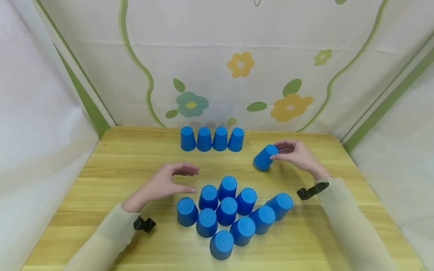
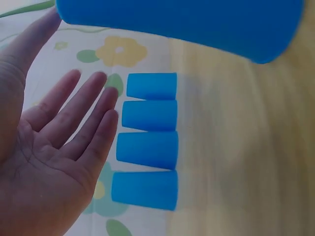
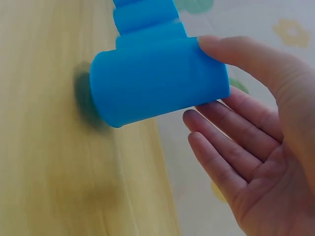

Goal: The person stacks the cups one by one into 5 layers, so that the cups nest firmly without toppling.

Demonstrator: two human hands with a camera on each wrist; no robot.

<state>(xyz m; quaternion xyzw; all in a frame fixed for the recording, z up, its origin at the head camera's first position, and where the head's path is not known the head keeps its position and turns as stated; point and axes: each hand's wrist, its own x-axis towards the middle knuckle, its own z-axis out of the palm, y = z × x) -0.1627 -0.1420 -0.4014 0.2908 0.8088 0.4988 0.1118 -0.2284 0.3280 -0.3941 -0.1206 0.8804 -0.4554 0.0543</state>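
Observation:
My right hand (image 1: 295,153) pinches a blue cup (image 1: 266,158) near its narrow closed end, thumb on one side and fingers on the other. That cup leans, its wide mouth facing down toward the table, with a shadow beside the mouth in the right wrist view. My left hand (image 1: 169,180) is held open over the table, thumb and fingers apart with nothing between them. Nearest to it are upside-down blue cups (image 1: 187,211) of the front group. In the left wrist view, the thumb tip overlaps the edge of a close blue cup (image 2: 187,22).
Several upside-down blue cups (image 1: 220,139) stand in a row at the back of the wooden table (image 1: 129,150). The front group of several cups (image 1: 226,211) stands close together. A flower-patterned cloth (image 1: 210,67) hangs behind the table.

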